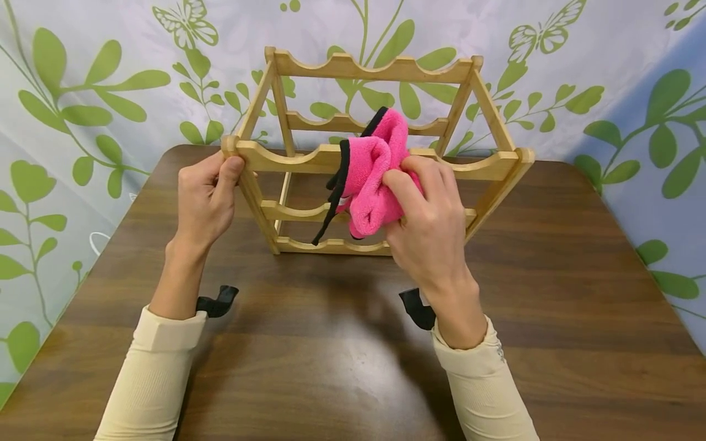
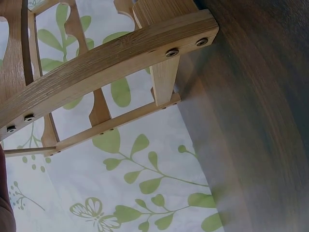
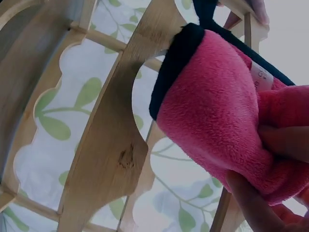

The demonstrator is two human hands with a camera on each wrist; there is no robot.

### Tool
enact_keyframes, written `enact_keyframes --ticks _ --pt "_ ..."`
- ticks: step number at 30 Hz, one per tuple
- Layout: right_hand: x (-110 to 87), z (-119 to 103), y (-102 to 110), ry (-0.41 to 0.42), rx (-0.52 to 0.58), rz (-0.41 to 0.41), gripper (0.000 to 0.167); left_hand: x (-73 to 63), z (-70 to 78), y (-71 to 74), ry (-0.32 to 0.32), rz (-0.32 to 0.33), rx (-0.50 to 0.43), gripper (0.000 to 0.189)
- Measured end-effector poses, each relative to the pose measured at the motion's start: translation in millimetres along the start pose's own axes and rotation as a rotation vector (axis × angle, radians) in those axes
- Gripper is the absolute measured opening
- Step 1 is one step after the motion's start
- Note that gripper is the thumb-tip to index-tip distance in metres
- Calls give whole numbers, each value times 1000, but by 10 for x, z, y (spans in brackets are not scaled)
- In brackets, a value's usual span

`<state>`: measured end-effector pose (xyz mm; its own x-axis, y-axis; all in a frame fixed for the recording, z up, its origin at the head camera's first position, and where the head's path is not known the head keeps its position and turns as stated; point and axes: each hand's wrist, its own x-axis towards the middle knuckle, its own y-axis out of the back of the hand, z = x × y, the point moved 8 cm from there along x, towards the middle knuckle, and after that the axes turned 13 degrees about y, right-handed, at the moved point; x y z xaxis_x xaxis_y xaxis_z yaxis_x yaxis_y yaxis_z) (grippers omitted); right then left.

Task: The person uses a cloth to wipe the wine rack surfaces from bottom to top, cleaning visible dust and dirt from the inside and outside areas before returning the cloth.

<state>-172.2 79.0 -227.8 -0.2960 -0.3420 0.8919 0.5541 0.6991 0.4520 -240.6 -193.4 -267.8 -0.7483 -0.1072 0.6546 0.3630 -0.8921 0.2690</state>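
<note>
A wooden rack [image 1: 309, 160] with scalloped rails stands on the brown table. At its upper front left corner, my left hand [image 1: 203, 199] grips the post top between thumb and fingers. My right hand [image 1: 430, 214] pinches a bunched pink cloth [image 1: 366, 165] with black edging in front of the top front rail. Up close in the right wrist view, fingers press into the fluffy pink cloth [image 3: 212, 106], and a small white tag [image 3: 261, 76] shows near its black border. The left wrist view shows the rack's side post [image 2: 111, 60] with metal screws; only a sliver of the hand appears there.
The brown wooden table [image 1: 309, 343] spreads in front of the rack and to both sides. Behind it hangs a white curtain [image 1: 132, 37] printed with green leaves and butterflies. Black straps [image 1: 218, 301] show at both wrists.
</note>
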Motion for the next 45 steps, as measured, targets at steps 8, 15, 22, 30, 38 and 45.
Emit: enact_keyframes --ticks 8,15,22,30,38,45 --pt "1 37 70 12 -101 -146 14 13 0 13 -13 15 -10 65" --pt "-12 74 121 -1 -105 -201 17 5 -1 11 -10 15 -1 65" --pt "-2 118 224 -30 -89 -180 16 5 -5 23 -5 26 -12 67" --pt "-16 163 297 -56 -106 -221 16 1 -6 13 4 22 -1 68" --pt "-35 207 367 -66 -129 -259 18 1 6 -6 0 21 -1 67" --pt "-49 278 442 -133 -141 -248 25 -2 -1 12 5 28 15 67"
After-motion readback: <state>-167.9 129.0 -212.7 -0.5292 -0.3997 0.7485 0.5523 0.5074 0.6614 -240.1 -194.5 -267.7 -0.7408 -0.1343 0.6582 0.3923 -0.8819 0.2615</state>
